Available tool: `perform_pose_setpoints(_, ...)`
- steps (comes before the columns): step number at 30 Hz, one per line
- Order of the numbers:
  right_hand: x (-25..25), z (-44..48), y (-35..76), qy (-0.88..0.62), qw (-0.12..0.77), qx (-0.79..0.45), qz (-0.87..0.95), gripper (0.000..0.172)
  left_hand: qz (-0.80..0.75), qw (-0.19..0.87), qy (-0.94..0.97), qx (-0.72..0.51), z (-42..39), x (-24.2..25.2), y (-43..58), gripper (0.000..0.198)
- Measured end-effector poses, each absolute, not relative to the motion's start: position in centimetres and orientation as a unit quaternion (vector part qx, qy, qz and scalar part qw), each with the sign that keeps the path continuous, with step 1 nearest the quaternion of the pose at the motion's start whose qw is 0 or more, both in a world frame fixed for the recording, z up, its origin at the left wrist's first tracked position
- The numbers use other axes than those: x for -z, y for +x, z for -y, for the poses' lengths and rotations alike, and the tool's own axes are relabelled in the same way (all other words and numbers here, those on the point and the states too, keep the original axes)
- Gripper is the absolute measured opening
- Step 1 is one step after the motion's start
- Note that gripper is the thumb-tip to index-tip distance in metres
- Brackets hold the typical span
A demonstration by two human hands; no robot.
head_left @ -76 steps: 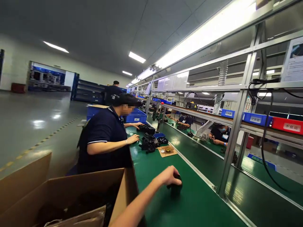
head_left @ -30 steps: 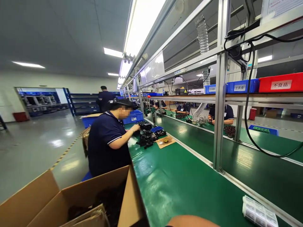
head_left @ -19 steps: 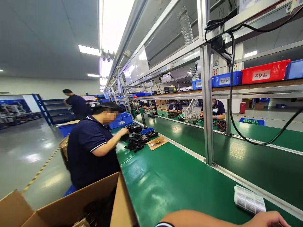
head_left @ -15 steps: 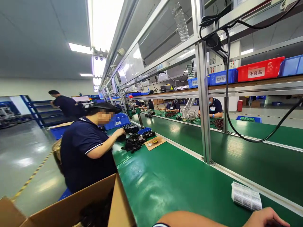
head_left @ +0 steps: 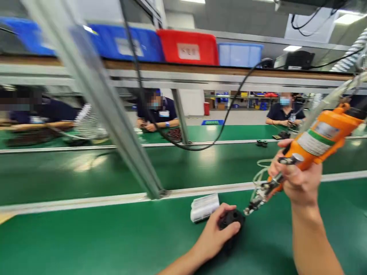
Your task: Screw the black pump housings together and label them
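My left hand (head_left: 215, 234) rests on the green bench and grips a small black part (head_left: 231, 219). My right hand (head_left: 298, 176) is wrapped round an orange electric screwdriver (head_left: 317, 142), held tilted. Its metal tip (head_left: 252, 206) points down-left, close to the black part. A white tray of small pieces (head_left: 204, 206) lies just left of the part.
A slanted aluminium frame post (head_left: 109, 114) stands in the bench's rail. Blue and red bins (head_left: 187, 47) sit on the shelf above. A black cable (head_left: 200, 147) hangs down. Co-workers in dark shirts (head_left: 158, 112) sit across the far green belt.
The view has swung right from the cardboard box and the neighbouring worker to the bench in front. My left hand brought the black part along, and my right hand now holds the screwdriver.
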State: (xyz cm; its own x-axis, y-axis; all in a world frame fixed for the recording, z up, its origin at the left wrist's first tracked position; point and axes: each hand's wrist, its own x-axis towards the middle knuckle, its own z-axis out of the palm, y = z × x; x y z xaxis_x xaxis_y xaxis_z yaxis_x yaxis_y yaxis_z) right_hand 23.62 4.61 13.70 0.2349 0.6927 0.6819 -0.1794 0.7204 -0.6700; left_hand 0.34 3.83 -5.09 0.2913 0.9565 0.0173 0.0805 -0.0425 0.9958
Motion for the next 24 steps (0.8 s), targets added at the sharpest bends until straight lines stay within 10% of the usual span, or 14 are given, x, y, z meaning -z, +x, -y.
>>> perform_pose_setpoints(24,-13.9,-4.1,19.4,-0.281,0.734,-0.270,0.557,0.044,-0.365,0.594,0.589,-0.409,-4.0,4.8,1.2,0.040)
